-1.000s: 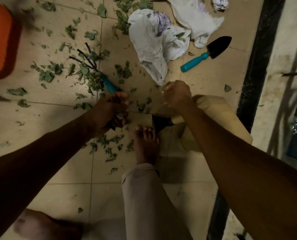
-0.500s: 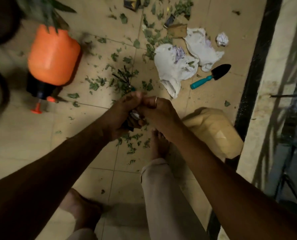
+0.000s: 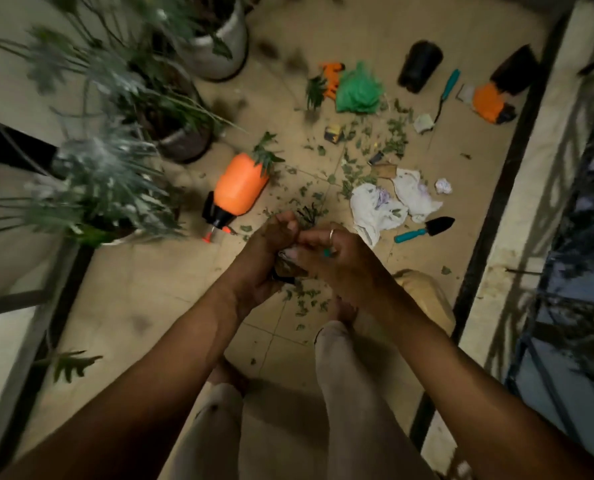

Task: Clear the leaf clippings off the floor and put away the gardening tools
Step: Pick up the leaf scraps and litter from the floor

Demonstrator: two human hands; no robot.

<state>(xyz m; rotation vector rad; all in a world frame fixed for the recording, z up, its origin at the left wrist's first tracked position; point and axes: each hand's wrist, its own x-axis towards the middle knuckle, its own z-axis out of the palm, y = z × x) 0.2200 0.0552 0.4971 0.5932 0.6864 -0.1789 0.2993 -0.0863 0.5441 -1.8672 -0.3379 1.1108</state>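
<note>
Orange sprayer bottle (image 3: 240, 188) lies on the beige tiled floor (image 3: 150, 289), left of a person's left hand (image 3: 268, 251) and right hand (image 3: 340, 261), both curled round a small dark object (image 3: 287, 268) over scattered leaf clippings (image 3: 304, 299), while a teal-handled trowel (image 3: 423, 228) rests on the tiles further right.

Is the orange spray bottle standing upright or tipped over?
Tipped over. The orange plastic spray bottle lies on its side on the tiled floor, its black pump head down at floor level.
</note>
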